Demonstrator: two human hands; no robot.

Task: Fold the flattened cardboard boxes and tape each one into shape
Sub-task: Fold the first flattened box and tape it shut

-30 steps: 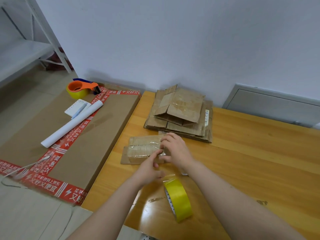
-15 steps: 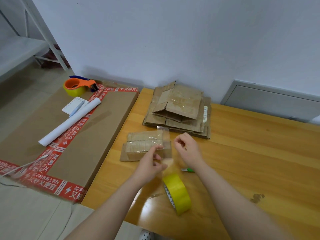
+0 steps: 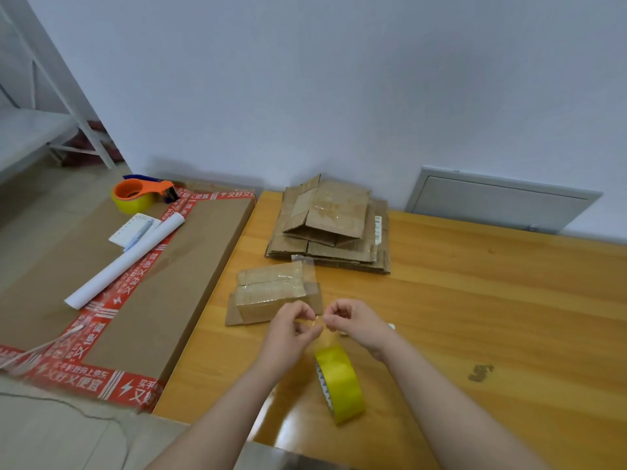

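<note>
Nearest you, the tape roll (image 3: 339, 385) stood on edge on the bench (image 3: 475, 300). A sideways tug could have rolled it, or let the clear strip (image 3: 317, 321) stick to itself. Your left hand (image 3: 291, 329) and right hand (image 3: 354, 322), fingers curled, each pinched that strip. Beyond lay the half-taped box (image 3: 271, 293), then the stack of flat boxes (image 3: 332, 228).

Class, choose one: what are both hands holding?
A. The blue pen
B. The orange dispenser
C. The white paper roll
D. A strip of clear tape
D: the left hand and right hand pinch a clear tape strip above the yellow tape roll.
</note>
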